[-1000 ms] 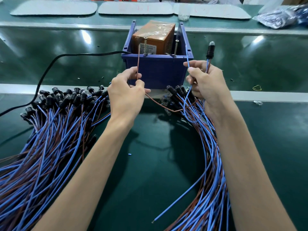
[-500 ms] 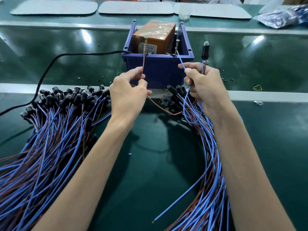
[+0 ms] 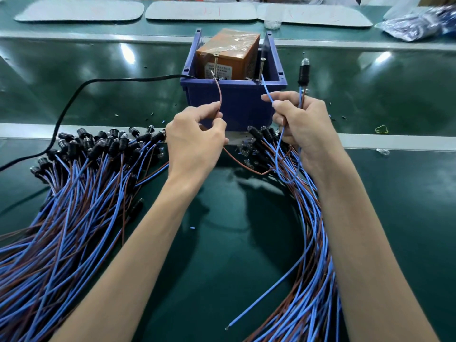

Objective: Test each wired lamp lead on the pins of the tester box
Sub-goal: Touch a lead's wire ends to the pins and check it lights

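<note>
Brown wire (image 3: pixel 219 95) — left hand (image 3: pixel 195 144), lamp (image 3: pixel 304 71) — right hand (image 3: pixel 304 127)

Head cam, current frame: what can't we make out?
Head view:
- Brown wire tip against the left pin: contact too small to tell.
- Blue wire tip at the right pin: the same.
- Label on the box: print too small, blurred.
- Lamp: lit or not, too small.
- Black cable: one end hidden behind the bin wall, the other cut off by the left edge.
</note>
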The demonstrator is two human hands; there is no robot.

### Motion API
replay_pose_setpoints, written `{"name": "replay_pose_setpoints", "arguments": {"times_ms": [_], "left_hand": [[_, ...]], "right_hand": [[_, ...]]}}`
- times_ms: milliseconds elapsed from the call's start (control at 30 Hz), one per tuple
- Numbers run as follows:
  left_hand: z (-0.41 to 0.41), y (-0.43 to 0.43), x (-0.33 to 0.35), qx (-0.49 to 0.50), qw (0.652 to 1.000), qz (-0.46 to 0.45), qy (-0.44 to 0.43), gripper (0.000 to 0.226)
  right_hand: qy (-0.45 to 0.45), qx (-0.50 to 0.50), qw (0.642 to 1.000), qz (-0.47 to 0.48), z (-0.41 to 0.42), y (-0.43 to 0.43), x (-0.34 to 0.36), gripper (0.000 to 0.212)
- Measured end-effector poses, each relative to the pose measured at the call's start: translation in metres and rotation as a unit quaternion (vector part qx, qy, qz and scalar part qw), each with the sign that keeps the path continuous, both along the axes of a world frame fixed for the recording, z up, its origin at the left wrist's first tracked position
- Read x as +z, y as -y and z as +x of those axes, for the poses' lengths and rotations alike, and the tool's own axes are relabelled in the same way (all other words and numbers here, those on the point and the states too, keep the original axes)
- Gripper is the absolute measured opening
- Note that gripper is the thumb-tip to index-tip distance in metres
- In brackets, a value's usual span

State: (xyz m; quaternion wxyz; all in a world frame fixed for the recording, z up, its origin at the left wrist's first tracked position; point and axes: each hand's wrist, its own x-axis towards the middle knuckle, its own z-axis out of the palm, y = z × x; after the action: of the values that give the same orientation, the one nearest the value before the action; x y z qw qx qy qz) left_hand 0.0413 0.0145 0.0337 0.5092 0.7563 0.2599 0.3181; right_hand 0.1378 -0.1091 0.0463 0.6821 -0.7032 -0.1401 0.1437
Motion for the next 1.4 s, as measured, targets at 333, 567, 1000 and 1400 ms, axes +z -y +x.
{"name": "replay_pose_setpoints", "arguments": {"times_ms": [333,567,1000,1400], "left_hand": [[0.0011,0.0043,-0.0002,-0.014,1.0,0.0,0.003,0.031],[0.0018,0.0044,-0.0008,-0.018,1.0,-0.004,0.004,0.031],[0.0015,0.0066,-0.0004,-0.034,0.999,-0.002,0.005,0.033],[0.0016,-0.0016,0.002,-0.01,1.0,0.001,0.017,0.026]], "right_hand": [[0.003,0.001,1.0,-0.007,-0.001,0.0005,0.0011,0.025],[0.005,0.007,1.0,-0.004,-0.0016,0.0002,0.0023,0.024],[0.006,0.013,1.0,-0.004,-0.0029,0.0008,0.0036,0.024],[0.006,0.019,1.0,0.009,-0.0044,-0.0007,0.0041,0.023]]}}
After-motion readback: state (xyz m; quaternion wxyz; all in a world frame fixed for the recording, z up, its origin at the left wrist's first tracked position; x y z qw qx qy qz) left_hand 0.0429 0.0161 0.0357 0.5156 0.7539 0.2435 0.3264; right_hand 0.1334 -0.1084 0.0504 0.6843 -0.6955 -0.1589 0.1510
